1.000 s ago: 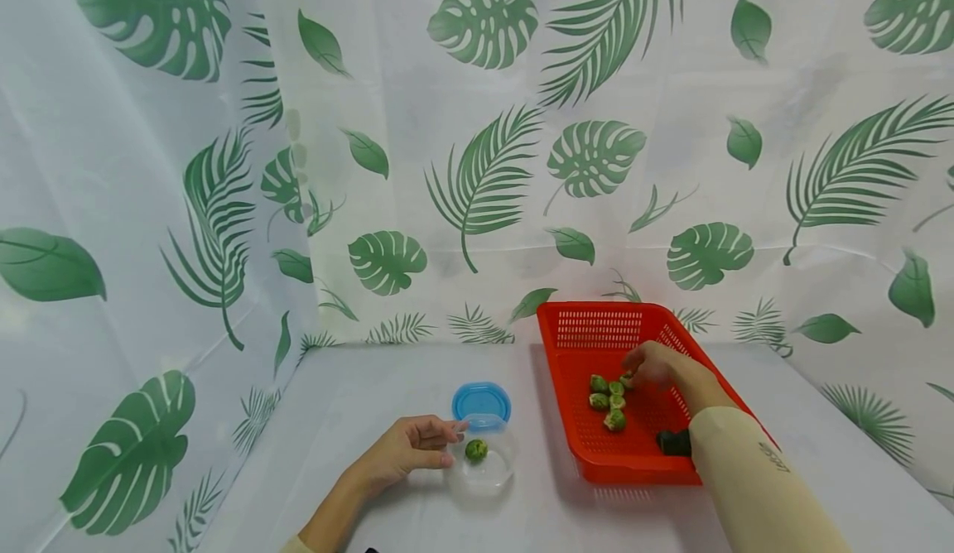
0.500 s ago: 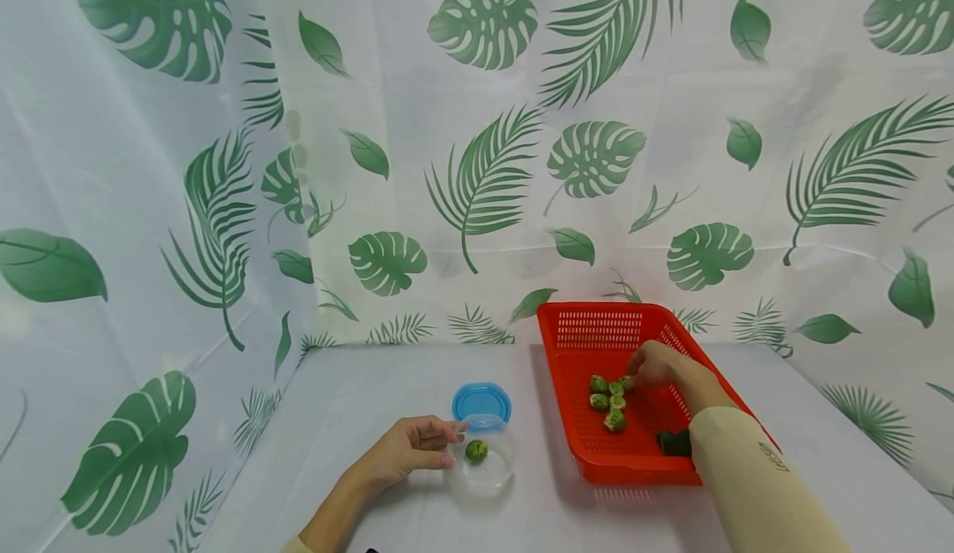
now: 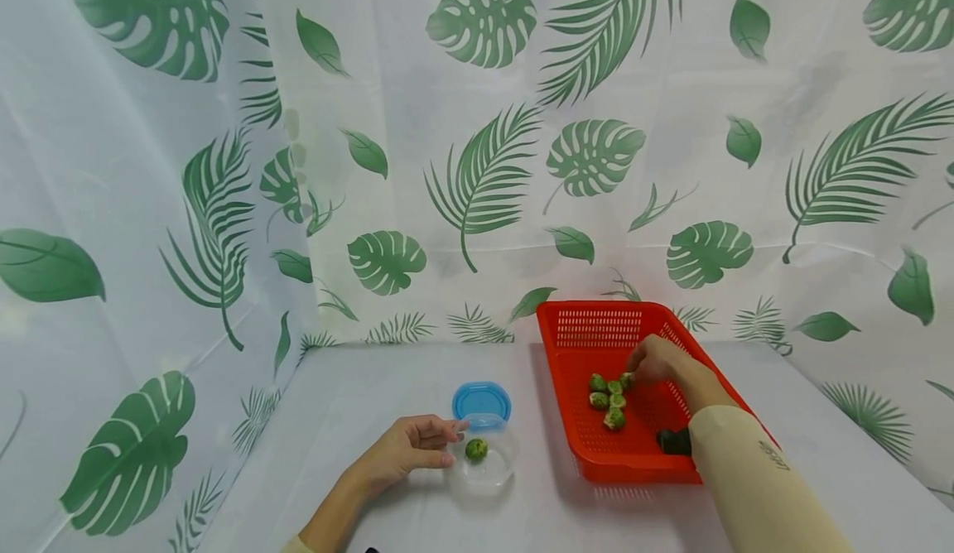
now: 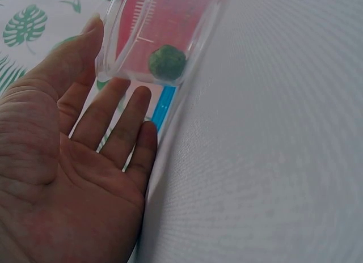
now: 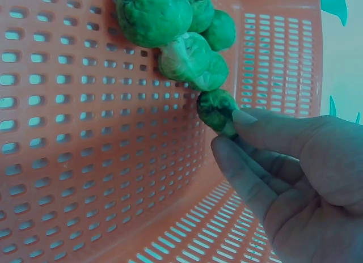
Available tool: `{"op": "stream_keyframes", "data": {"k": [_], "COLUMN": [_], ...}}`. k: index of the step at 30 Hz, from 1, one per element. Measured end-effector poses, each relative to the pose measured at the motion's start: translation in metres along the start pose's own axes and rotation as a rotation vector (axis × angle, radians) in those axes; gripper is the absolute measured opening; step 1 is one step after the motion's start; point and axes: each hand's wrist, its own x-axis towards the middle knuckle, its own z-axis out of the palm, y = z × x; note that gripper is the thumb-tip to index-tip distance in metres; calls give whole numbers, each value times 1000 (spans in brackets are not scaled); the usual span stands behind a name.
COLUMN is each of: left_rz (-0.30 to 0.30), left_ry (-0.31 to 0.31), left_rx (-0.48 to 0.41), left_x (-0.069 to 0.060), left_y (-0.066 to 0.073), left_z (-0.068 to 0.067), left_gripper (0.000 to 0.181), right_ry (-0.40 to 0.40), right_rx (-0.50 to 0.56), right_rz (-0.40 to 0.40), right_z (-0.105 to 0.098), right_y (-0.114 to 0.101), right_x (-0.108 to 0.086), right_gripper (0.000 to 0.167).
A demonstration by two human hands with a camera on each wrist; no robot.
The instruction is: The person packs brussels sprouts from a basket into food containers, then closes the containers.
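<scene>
My right hand (image 3: 657, 363) reaches into a red perforated basket (image 3: 589, 468). Between its thumb and fingers it pinches a Brussels sprout (image 5: 214, 111), which sits beside several other Brussels sprouts (image 3: 599, 401) on the basket floor. To the left, my left hand (image 3: 413, 445) rests on the table beside a clear plastic container (image 3: 492, 477). Its fingers are loosely extended, with thumb and index finger at the container's rim. One Brussels sprout (image 4: 167, 62) lies inside that container. The left wrist view shows the palm facing the container, with the fingers partly behind it.
A blue lid (image 3: 481, 401) lies on the white table (image 3: 358, 387) just behind the clear container. A dark object (image 3: 674, 442) lies at the basket's near right, partly hidden by the right sleeve. Leaf-patterned sheeting (image 3: 477, 197) rises behind and at the sides.
The right hand's fingertips have shifted slightly right and up at the same sprout. The left hand, container and basket stay where they were.
</scene>
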Motion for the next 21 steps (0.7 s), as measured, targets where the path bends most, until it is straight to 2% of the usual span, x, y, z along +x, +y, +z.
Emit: {"op": "stream_keyframes", "data": {"k": [10, 21], "left_rz": [2, 2], "left_ry": [-2, 4], "left_rx": [-3, 4], "left_x": [1, 1], "left_y": [0, -1], "left_z": [0, 0], "left_gripper": [42, 42], "right_ry": [13, 88], "right_rx": [70, 78], "right_rz": [17, -11], "right_z": [-2, 0], "right_y": [-3, 3], "right_x": [-2, 5], "right_gripper": [18, 15]}}
